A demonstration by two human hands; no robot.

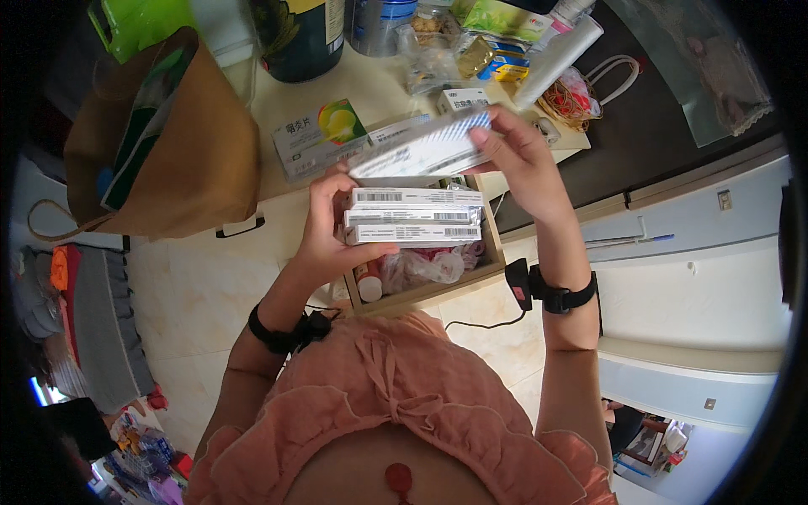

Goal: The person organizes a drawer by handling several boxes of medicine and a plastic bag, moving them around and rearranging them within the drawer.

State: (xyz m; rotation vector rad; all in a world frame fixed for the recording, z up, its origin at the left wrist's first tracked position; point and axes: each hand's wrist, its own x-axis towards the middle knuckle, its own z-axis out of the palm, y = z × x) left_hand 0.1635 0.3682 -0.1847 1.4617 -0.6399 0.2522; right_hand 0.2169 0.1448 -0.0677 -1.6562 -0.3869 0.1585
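Note:
My left hand [328,233] grips a stack of several white medicine boxes [413,235] from their left end, thumb under the lowest one. At the top of the stack, my right hand [508,148] holds another white box [423,148] by its right end; it is tilted and slightly blurred, and my left fingertips are at its left end. Below the boxes is a pulled-out drawer [495,255] with a clear plastic bag [435,268] and a white-capped orange bottle [369,284]. A grey-white medicine box with green fruit artwork [322,142] lies on the tabletop behind my left hand.
A brown paper bag [189,139] stands at the left of the cream tabletop [265,151]. Along the back are a dark container [300,38], a clear jar, small packets, another white medicine box [464,99] and a plastic roll [558,60]. A small wicker basket [571,101] sits at the right edge.

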